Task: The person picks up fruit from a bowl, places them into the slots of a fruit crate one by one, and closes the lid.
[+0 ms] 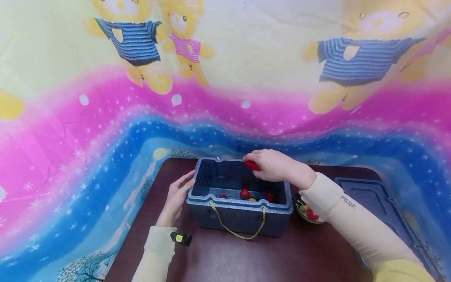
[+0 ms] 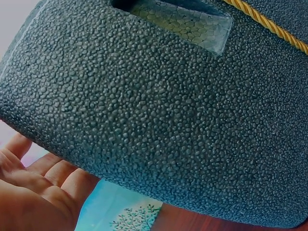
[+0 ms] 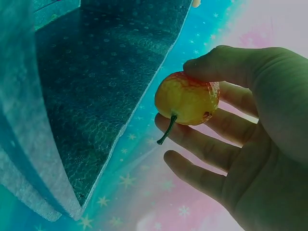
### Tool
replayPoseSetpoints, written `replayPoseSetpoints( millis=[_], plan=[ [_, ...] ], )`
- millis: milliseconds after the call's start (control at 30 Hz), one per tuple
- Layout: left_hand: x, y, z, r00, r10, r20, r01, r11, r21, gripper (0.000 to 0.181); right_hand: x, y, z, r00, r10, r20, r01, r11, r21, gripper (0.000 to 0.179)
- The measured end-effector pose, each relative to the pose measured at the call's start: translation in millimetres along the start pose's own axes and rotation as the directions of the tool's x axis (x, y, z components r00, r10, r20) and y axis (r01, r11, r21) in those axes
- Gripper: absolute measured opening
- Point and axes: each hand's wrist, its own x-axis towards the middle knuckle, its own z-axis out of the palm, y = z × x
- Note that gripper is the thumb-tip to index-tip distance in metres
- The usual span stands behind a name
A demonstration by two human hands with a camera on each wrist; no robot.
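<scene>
My right hand (image 1: 271, 164) is above the right part of a dark grey foam box (image 1: 243, 221), pinching a small red-and-yellow fruit with a green stem (image 3: 185, 101) between thumb and fingers. Its exact kind is hard to tell. In the head view the same fruit (image 1: 251, 165) looks red, near the box's back rim. My left hand (image 1: 177, 197) rests with extended fingers against the box's left end; the left wrist view shows the fingers (image 2: 65, 175) partly behind the box wall. Inside the box lie several fruits, among them a red one (image 1: 244, 193).
A gold rope handle (image 1: 239, 235) hangs on the box's front. Right of it stands a bowl (image 1: 313, 221) of red and green pieces, partly covered by my right arm. The box lid (image 1: 366, 196) lies at the table's right. A printed cloth (image 1: 246, 78) hangs behind the table (image 1: 215, 258).
</scene>
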Motion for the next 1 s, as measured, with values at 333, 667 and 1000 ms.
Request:
replayPoseSetpoints(
  millis=[333,667,1000],
  plan=[
    [-0.4,0.9,-1.0,1.0,0.001,-0.001,-0.001,1.0,0.006,0.045,1.6,-2.6,-0.3,1.0,-0.01,0.024,0.009,0.999,0.033,0.048],
    [-1.0,1.1,-0.4,1.0,-0.008,-0.016,0.008,1.0,0.003,0.044,-2.2,-1.6,0.5,0.999,0.015,0.04,-0.017,0.999,0.037,0.049],
    [-1.4,1.4,-1.0,1.0,-0.003,-0.001,0.003,1.0,0.004,0.045,-19.1,1.6,-7.0,1.0,0.024,-0.017,-0.023,0.996,0.085,0.047]
  ],
)
